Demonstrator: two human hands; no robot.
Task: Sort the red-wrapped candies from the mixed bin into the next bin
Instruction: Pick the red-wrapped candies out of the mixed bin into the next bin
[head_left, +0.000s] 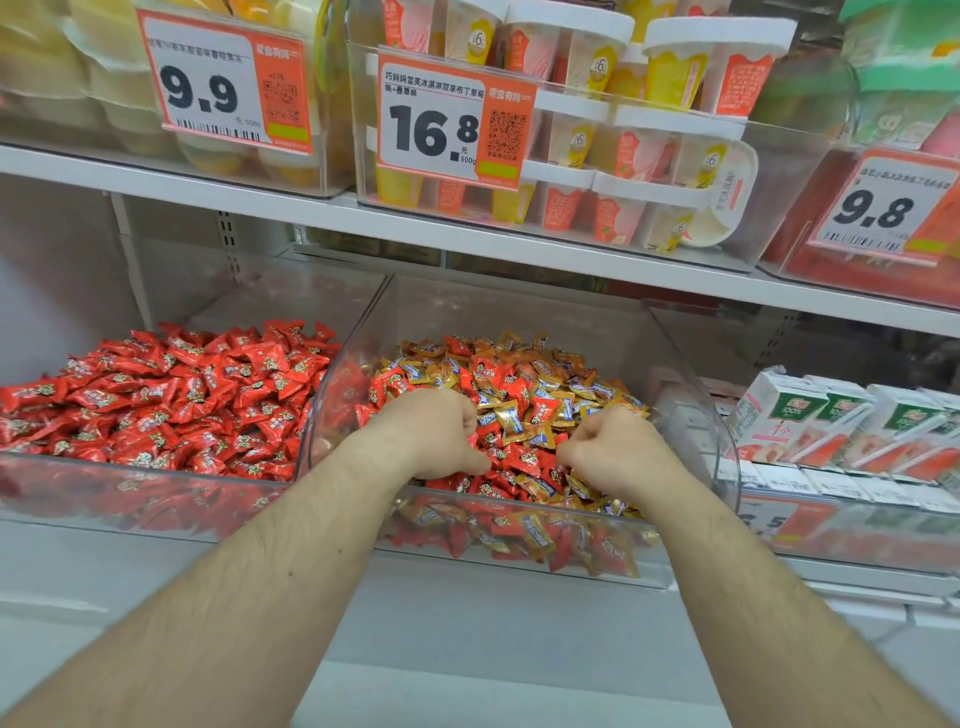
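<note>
Red-wrapped candies (498, 457) lie mixed with gold ones in the mixed bin (696, 410) mid-shelf. Both the left hand (436, 436) and right hand (613, 452) are clenched in the heap, probably gathering reds for the next bin (130, 499) alongside.

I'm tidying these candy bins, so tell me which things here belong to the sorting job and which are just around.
Part of the job: mixed bin, red candies in it, red bin, left hand, right hand.

Just around: gold candies, cartons, dessert cups, price tags.
</note>
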